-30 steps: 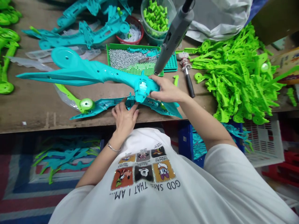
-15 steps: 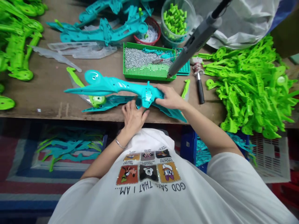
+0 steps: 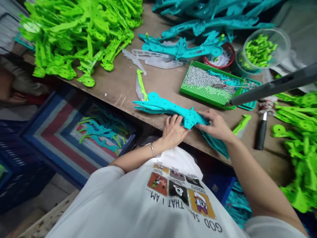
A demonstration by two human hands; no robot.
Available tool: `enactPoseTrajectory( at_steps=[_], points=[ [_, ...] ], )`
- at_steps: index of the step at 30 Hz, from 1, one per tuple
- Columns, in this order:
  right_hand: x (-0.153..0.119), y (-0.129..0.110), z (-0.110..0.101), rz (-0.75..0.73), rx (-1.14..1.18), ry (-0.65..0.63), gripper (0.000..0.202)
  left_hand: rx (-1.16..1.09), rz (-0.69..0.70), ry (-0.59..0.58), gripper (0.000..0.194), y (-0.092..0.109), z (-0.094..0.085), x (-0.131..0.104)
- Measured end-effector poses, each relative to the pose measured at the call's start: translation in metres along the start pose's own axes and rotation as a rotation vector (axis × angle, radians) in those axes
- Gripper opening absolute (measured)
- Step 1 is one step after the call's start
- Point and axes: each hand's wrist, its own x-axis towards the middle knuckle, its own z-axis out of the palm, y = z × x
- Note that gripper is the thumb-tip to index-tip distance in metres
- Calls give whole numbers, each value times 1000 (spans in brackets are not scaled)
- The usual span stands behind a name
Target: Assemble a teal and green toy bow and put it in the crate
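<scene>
both the left hand [image 3: 173, 130] and right hand [image 3: 216, 125] clamp the teal plastic part [image 3: 170, 109] lying between them.

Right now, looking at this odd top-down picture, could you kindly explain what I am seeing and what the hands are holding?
No machine here: the camera sits on a person's head, looking down past their white shirt at their own bare hands. The left hand and right hand both grip a long teal plastic shell at the near edge of a wooden workbench. Behind it stands a green tray of small screws. A grey power screwdriver hangs in from the right, untouched. Heaps of bright green parts lie at the far left, more teal shells farther back, and a black-handled tool to the right.
</scene>
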Motion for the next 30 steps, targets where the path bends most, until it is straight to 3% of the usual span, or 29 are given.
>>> enactPoseTrajectory(
  at_steps=[8,11,13,14,16,17,19,23,26,30],
  points=[
    [2,-1,-1,27,13,-48,72,-81,132,107,35,-9,6,-7],
    [0,-1,-1,23,14,-56,74,-194,289,156,29,-23,-7,-23],
    [-1,0,-1,21,12,-62,76,-211,313,266,28,-39,-29,-34],
    [-2,0,-1,20,15,-61,76,-180,237,368,28,-49,-43,-38],
    [-3,0,0,18,29,-55,76,-68,-167,571,33,-76,-73,-38],
    [-3,1,0,17,37,-50,76,-41,-374,590,38,-92,-87,-34],
    [-4,1,0,13,46,-44,76,-109,-579,498,45,-124,-108,-20],
    [-4,3,1,-4,38,-36,76,-565,-714,194,33,-169,-118,15],
    [-4,6,2,-4,27,-37,77,-717,-694,113,38,-178,-113,33],
    [-4,9,3,-28,-41,-24,74,-839,-614,51,55,-177,-113,38]
  ],
)
